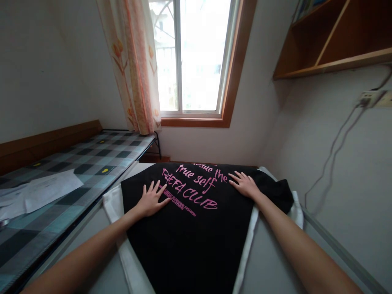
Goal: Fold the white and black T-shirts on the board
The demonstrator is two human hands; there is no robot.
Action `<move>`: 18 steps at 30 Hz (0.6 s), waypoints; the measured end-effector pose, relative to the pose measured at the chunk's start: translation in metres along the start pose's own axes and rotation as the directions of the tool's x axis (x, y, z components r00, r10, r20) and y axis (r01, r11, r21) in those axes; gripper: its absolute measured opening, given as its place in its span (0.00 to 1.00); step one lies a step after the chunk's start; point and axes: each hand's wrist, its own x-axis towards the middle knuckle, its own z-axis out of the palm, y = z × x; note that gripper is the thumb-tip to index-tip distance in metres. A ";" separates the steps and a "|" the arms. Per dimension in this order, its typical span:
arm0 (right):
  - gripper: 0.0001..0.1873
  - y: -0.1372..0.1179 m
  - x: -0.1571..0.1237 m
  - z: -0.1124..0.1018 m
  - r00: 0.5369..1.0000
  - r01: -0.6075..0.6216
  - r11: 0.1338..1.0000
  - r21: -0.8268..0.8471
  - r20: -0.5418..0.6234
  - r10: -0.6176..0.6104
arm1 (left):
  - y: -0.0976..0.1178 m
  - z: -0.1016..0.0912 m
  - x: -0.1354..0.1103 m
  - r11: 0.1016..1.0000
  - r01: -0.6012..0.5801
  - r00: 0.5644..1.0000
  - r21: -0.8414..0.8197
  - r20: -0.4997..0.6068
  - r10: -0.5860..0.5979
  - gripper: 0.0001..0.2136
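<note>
A black T-shirt [196,237] with pink lettering lies spread flat on a table, over a white garment [114,200] whose edges show at both sides. My left hand [152,199] rests flat on the shirt's left part, fingers spread, beside the pink print. On the shirt's upper right lies my right hand [245,184], also flat with fingers stretched out. Neither hand holds anything.
The grey table [269,265] has a metal rail along its right edge, close to the wall. A bed with a checked cover [92,157] and white paper sheets [39,192] stands at the left. Window, curtain, a wooden wall shelf [333,41] and a wall socket with hanging cables are beyond.
</note>
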 end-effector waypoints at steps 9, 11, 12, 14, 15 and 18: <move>0.34 -0.008 0.006 -0.003 0.987 -0.160 0.987 0.009 0.021 0.160 | -0.009 -0.010 0.074 1.000 -0.027 0.999 -0.011 0.020 0.027 0.35; 0.34 -0.009 0.003 -0.003 0.986 -0.167 0.986 0.010 0.020 0.167 | 0.014 -0.007 0.076 0.996 0.094 0.995 0.005 -0.041 -0.093 0.35; 0.34 -0.009 0.002 -0.003 0.985 -0.170 0.985 0.011 0.020 0.170 | 0.028 -0.004 0.076 0.987 0.163 0.984 0.004 -0.077 -0.162 0.36; 0.34 -0.009 0.001 -0.002 0.984 -0.177 0.984 0.012 0.020 0.176 | 0.056 0.003 0.074 0.973 0.226 0.970 -0.042 -0.078 -0.229 0.39; 0.34 -0.009 0.000 -0.002 0.983 -0.180 0.984 0.013 0.021 0.180 | 0.067 0.006 0.072 0.976 0.208 0.974 -0.060 -0.078 -0.212 0.40; 0.33 -0.011 -0.002 -0.004 0.981 -0.191 0.981 0.012 0.030 0.191 | 0.087 0.013 0.068 0.994 0.091 0.991 -0.068 -0.090 -0.097 0.39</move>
